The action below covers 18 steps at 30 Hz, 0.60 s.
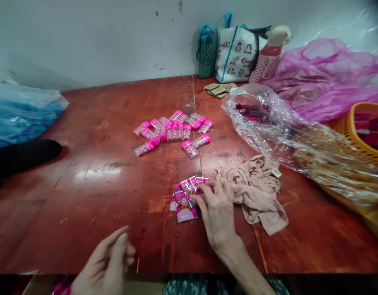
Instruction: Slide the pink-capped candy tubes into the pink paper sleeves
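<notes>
A small pile of shiny pink printed sachets (186,207) lies on the red-brown table. My right hand (218,213) reaches over the pile's right side. Its fingers are bent and apart, with the tips touching the sachets; no firm grip shows. Near the table's front edge, my left hand (107,260) is closed, thumb against the curled fingers, and nothing shows in it. Farther back is a loose cluster of clear little tubes (175,132) with pink caps, holding pinkish beads or candies. A crumpled beige cloth (259,192) lies just right of my right hand.
Clear plastic wrap (259,135) and a yellow basket (345,125) take up the right side, with a pink plastic bag (324,78) behind. Along the wall stand a white printed bag (236,53) and bottles in covers. At left are a blue-filled bag (26,114) and a black rounded object (29,157).
</notes>
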Each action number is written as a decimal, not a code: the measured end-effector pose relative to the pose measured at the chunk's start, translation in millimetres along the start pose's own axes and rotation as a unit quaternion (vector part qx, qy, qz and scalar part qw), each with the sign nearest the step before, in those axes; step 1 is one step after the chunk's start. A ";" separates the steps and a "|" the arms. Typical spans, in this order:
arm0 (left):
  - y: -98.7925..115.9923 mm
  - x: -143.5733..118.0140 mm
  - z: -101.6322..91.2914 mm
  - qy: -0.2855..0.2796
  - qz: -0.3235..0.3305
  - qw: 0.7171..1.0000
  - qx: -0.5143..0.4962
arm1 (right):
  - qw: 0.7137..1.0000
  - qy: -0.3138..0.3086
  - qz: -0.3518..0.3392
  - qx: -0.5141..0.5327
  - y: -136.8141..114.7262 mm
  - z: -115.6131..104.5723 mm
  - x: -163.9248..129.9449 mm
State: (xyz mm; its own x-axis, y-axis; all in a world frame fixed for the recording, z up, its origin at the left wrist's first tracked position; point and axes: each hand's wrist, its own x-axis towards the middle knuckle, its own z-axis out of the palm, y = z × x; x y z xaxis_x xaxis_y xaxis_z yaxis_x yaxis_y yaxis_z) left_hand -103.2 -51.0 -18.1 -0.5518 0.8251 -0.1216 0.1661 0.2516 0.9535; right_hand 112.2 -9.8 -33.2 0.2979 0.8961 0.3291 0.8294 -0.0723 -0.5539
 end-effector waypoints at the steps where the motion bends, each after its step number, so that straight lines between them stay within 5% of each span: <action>1: 7.7 -4.2 20.3 -0.030 0.015 0.999 0.010 | 1.000 -0.010 0.000 0.003 -2.7 5.9 -0.7; 4: 15.7 -17.9 67.9 -0.127 0.036 0.990 0.041 | 1.000 -0.011 0.004 0.007 -1.4 17.0 -2.2; 7: 8.4 -23.9 88.5 -0.189 0.055 0.977 0.079 | 1.000 0.002 -0.003 0.023 3.9 17.6 -3.0; 13: 4.4 -14.7 85.2 -0.212 0.049 0.976 0.029 | 0.991 0.068 -0.063 0.092 0.2 6.2 -8.0; 18: 24.9 -12.4 89.0 -0.292 -0.074 0.940 -0.161 | 0.956 0.089 -0.219 0.173 -9.7 0.2 -17.6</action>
State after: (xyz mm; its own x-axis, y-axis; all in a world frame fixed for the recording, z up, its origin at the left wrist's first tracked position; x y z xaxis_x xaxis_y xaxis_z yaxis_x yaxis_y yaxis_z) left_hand -19.5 -9.9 -17.4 0.0080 0.9535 -0.3014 -0.1844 0.2977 0.9367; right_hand 98.8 -24.8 -33.8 0.0591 0.7168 0.6948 0.6965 0.4690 -0.5431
